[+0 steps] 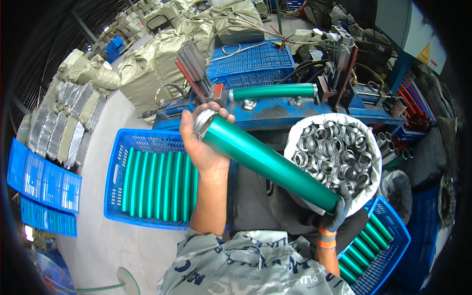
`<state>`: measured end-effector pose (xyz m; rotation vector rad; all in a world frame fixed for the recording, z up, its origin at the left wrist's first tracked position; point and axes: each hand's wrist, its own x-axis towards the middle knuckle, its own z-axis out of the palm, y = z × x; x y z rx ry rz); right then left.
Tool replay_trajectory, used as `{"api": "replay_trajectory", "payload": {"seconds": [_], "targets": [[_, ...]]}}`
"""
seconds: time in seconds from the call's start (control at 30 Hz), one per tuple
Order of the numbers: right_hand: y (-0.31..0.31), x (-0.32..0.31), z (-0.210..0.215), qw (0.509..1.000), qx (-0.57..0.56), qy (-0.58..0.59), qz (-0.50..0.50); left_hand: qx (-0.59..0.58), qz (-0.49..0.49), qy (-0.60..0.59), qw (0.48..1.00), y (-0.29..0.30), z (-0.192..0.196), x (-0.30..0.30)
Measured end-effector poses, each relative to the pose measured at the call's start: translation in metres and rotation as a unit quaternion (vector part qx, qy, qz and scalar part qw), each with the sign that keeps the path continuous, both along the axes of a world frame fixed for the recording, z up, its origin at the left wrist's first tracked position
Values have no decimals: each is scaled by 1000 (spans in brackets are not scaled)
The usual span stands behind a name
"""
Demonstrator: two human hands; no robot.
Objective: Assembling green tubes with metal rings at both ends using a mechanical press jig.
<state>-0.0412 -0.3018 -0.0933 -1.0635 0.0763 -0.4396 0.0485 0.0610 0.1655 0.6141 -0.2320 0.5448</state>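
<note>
The long, glossy green metal tube looks rigid and light for its length, probably thin-walled, so it should not sag when carried by its ends. Its smooth coated skin is likely slippery and easy to scratch or dent, which makes the ends the sensible places to take hold, as is done here.

The tube runs on a slant across the person's lap, its upper end toward the blue machine bed, its lower end over the white sack of silver metal end rings. The bare left hand is clenched round the upper end, thumb and fingers wrapped over a silver ring cap seated on that end. The right hand, in a dark glove with an orange cuff, grasps the lower end from beneath; how tightly its fingers close cannot be told.

A second green tube lies level on the machine bed, just beyond the left hand and apart from it. Below the left forearm, a blue plastic crate holds a row of green tubes laid side by side. Another blue crate with more green tubes sits near the right hand, at the lower right.
</note>
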Motion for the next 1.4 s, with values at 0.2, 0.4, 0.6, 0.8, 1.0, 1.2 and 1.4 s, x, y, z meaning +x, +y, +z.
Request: {"api": "replay_trajectory", "payload": {"seconds": [0.2,0.4,0.6,0.8,1.0,1.2,1.4], "targets": [[-6,-12,19,996,-85,-4,-39,128,96,-19,987,6,-8,0],[13,-12,8,995,-80,53,10,139,62,-45,987,9,-12,0],[23,-41,-9,890,216,334,224,194,-50,-132,971,8,-5,4],[34,-50,-14,824,250,448,241,204,-152,-164,953,17,-12,15],[35,-66,-29,769,284,481,310,235,-187,-149,942,18,-24,21],[43,-67,-34,757,266,491,340,203,-226,-140,942,20,-40,30],[58,-77,-58,743,301,481,354,198,-265,-147,932,15,-56,39]]}}
